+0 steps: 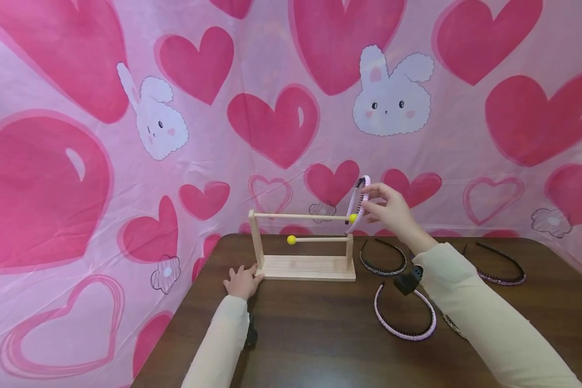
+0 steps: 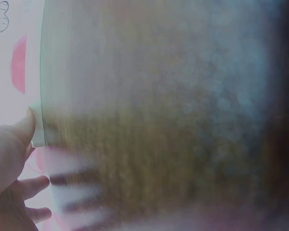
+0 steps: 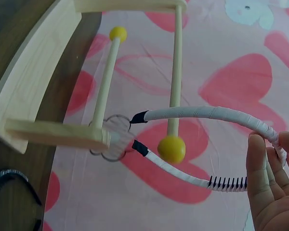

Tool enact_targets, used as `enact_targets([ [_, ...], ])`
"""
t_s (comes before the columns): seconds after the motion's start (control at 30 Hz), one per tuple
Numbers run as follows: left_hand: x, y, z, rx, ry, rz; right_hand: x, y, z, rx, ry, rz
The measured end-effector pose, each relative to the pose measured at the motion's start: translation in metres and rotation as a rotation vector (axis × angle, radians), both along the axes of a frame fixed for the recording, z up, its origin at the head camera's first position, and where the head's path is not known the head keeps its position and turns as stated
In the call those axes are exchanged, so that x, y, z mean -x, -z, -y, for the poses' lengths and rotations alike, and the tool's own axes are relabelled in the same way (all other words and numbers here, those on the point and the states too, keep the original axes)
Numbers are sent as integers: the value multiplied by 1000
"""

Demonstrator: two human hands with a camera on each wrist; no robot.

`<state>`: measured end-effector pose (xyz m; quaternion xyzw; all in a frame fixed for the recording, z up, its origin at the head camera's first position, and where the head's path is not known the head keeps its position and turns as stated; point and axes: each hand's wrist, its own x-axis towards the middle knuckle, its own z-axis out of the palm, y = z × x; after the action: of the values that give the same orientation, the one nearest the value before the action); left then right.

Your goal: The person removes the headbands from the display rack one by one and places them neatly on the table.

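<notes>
My right hand (image 1: 390, 210) pinches a pale pink, wrapped headband (image 3: 207, 113) with black comb teeth and black tips. In the right wrist view, its arms lie on either side of the yellow ball (image 3: 171, 149) at the end of the upper rod (image 3: 177, 57), one arm crossing in front of the rod. That rod belongs to a light wooden stand (image 1: 305, 267), whose shorter lower rod (image 1: 320, 240) ends in another yellow ball (image 1: 291, 240). At the stand's left end, my left hand (image 1: 241, 283) rests with fingers spread and relaxed, its thumb against the base corner.
On the brown table (image 1: 320, 334) lie another pale pink headband (image 1: 412, 338), a dark headband (image 1: 383, 271) right of the stand, and a further dark one (image 1: 506, 282) at far right. My right forearm partly hides others. A pink heart-patterned cloth (image 1: 271, 48) hangs behind.
</notes>
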<state>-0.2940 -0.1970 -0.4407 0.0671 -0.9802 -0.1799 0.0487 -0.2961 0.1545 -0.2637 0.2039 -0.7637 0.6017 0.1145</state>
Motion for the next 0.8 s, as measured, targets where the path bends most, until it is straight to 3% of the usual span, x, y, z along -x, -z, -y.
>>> enact_targets([
  [0.5,-2,-2,-2,0,5,0,-12,4,-53,-48,80,-41],
  [0.8,0,-2,-1,0,4,-1,-23,8,-88,58,64,-69],
])
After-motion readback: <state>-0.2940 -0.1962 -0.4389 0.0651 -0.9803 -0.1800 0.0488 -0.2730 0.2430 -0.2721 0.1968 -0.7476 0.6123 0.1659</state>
